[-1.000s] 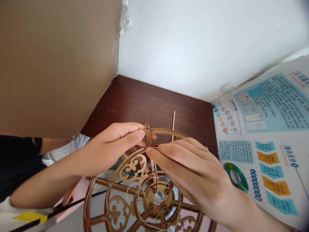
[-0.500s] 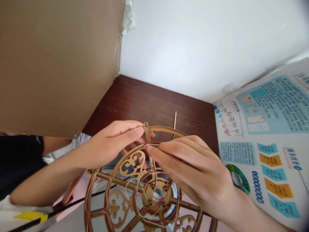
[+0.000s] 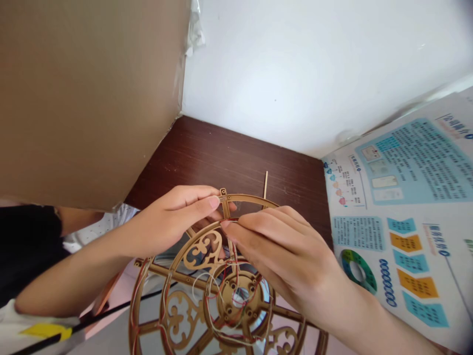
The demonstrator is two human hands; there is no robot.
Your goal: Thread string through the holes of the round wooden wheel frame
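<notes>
Left hand (image 3: 170,222) narrowly pinches the tan fretwork wooden wheel (image 3: 202,250) at 12 o'clock; right fingertips (image 3: 225,224) hold thin red-and-white wire (image 3: 234,221), which could snap if pulled too tight.

Printed poster (image 3: 391,222) at right: Chinese-looking characters in heading (image 3: 453,119), blue text panel (image 3: 417,162), smaller text block (image 3: 358,232), coloured tags (image 3: 410,261). All too small, blurred to read. No legible word, brand or number.

cardboard sheet (image 3: 84,98) left, printed chart (image 3: 402,207) right, wooden fretwork wheel (image 3: 203,251) before tabletop (image 3: 221,158)
</notes>
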